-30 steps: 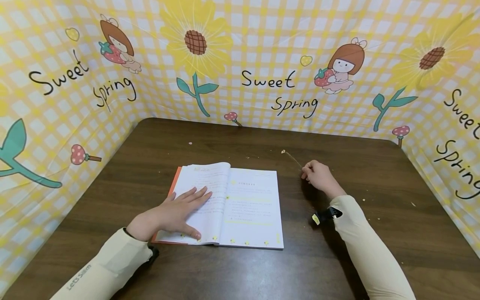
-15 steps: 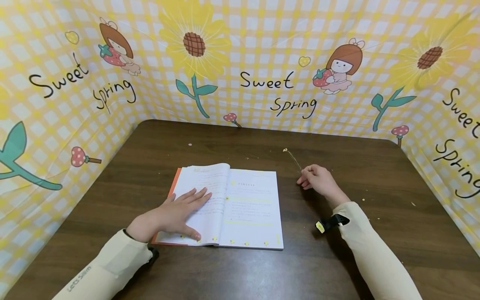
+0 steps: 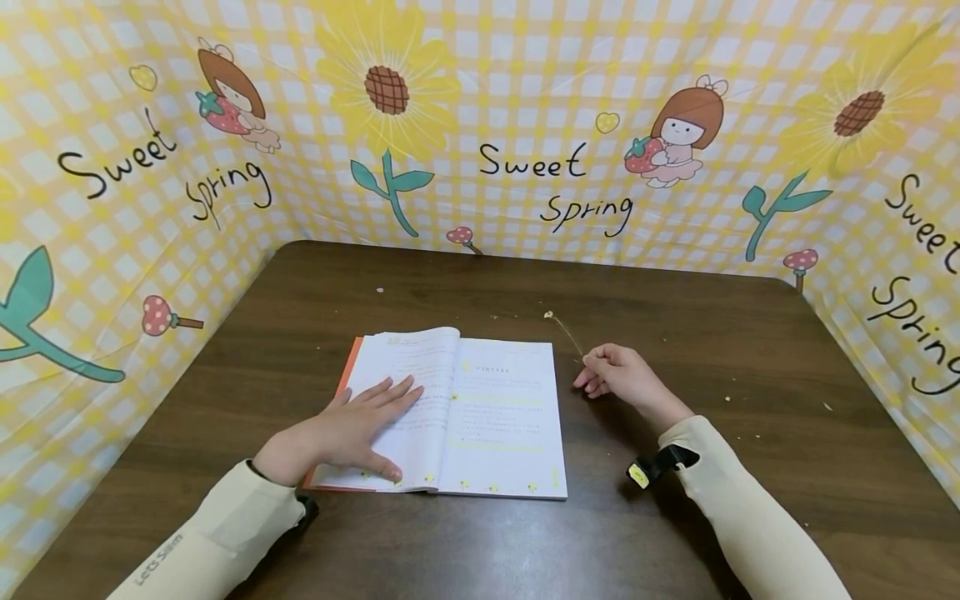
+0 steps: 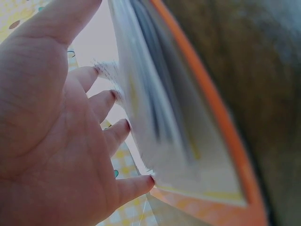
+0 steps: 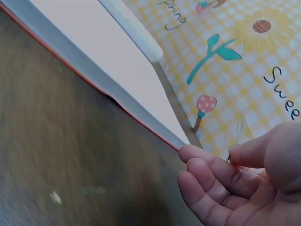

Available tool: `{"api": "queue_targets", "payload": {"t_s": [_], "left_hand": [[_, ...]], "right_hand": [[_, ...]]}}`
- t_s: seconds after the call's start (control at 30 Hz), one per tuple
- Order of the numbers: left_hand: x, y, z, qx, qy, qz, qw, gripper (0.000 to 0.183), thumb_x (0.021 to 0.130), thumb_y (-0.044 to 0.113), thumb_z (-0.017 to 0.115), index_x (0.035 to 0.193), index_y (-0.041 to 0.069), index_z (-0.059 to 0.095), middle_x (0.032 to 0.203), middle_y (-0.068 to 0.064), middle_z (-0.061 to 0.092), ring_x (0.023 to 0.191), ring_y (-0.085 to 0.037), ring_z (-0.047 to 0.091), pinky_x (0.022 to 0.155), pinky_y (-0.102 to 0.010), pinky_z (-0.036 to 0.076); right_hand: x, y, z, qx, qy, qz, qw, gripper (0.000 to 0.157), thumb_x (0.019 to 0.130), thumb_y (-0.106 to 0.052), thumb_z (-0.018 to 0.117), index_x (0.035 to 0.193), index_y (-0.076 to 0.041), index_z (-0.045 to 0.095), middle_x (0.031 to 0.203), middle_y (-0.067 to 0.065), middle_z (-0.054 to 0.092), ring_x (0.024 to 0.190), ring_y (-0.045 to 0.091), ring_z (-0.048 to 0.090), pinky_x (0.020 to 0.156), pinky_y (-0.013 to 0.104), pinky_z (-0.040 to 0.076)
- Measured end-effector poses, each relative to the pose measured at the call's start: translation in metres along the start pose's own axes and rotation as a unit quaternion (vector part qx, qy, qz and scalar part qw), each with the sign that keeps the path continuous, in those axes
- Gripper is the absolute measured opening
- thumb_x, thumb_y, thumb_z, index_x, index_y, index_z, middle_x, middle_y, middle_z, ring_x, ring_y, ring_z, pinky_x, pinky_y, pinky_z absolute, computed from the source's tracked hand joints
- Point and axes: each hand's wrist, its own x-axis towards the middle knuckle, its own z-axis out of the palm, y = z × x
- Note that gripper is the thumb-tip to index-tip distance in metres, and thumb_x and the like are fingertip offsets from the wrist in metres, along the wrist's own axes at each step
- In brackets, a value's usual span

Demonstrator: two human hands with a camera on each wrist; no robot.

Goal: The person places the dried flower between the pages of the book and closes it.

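An open book (image 3: 502, 417) with an orange cover lies on the brown table. Spread flat across its left page, my left hand (image 3: 360, 429) presses the paper with straight fingers. In the left wrist view the fingertips (image 4: 123, 126) touch the page, and the orange cover edge (image 4: 207, 94) shows beneath the sheets. To the right of the book, my right hand (image 3: 622, 375) pinches a thin dried flower stem (image 3: 567, 336) between thumb and forefinger. A small pale bloom tops the stem, which points up and left toward the far side. The right wrist view shows fine strands (image 5: 240, 129) above the thumb.
Several pale crumbs, one a pinkish bit (image 3: 380, 290), are scattered over the brown table (image 3: 300, 287). A yellow checked cloth (image 3: 525, 83) with printed flowers walls in the back and both sides.
My right hand, with the dried flower stem, has lowered toward me and moved left, nearer the book. The left hand stays in place on the page.
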Motion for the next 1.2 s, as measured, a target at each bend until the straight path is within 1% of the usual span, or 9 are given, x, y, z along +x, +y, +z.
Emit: {"api": "queue_targets", "payload": {"t_s": [0.27,0.6,0.73,0.97,1.2], "left_hand": [[0.000,-0.001,0.000,0.003,0.006,0.004,1.0000,0.115,0.072,0.062,0.079,0.160,0.013,0.023,0.166,-0.010,0.014,0.149,-0.040,0.013,0.106,-0.076,0.011],[-0.001,0.002,-0.001,0.006,0.005,0.004,1.0000,0.114,0.072,0.063,0.079,0.159,0.013,0.023,0.166,-0.010,0.015,0.149,-0.040,0.015,0.106,-0.076,0.012],[0.000,0.002,-0.001,0.006,0.004,0.003,1.0000,0.115,0.072,0.063,0.079,0.159,0.013,0.023,0.166,-0.010,0.014,0.149,-0.040,0.014,0.106,-0.076,0.012],[0.001,-0.001,0.000,0.008,0.003,-0.001,1.0000,0.115,0.072,0.063,0.079,0.160,0.013,0.023,0.166,-0.009,0.014,0.149,-0.040,0.013,0.107,-0.075,0.011],[0.001,-0.001,0.001,0.003,0.003,-0.002,1.0000,0.115,0.072,0.063,0.079,0.160,0.014,0.022,0.166,-0.009,0.013,0.149,-0.040,0.013,0.106,-0.076,0.010]], "right_hand": [[-0.008,-0.005,0.016,-0.011,-0.042,0.014,0.999,0.017,0.103,-0.002,0.048,0.102,0.014,0.052,0.081,0.016,0.071,0.065,0.015,0.061,0.062,0.028,0.055],[-0.012,-0.009,0.028,-0.041,-0.083,0.042,0.995,0.016,0.103,-0.005,0.049,0.103,0.010,0.055,0.070,0.009,0.066,0.054,0.014,0.055,0.051,0.028,0.051],[-0.014,-0.011,0.031,-0.041,-0.097,0.047,0.993,0.016,0.103,-0.006,0.049,0.102,0.009,0.055,0.068,0.008,0.066,0.051,0.013,0.053,0.048,0.026,0.048],[-0.015,-0.015,0.040,-0.023,-0.132,0.056,0.989,0.014,0.103,-0.007,0.050,0.100,0.006,0.054,0.067,0.009,0.064,0.049,0.013,0.052,0.045,0.025,0.047],[-0.016,-0.020,0.052,-0.038,-0.163,0.062,0.984,0.015,0.103,-0.009,0.050,0.097,0.004,0.056,0.066,0.008,0.064,0.045,0.011,0.051,0.041,0.024,0.046]]}}
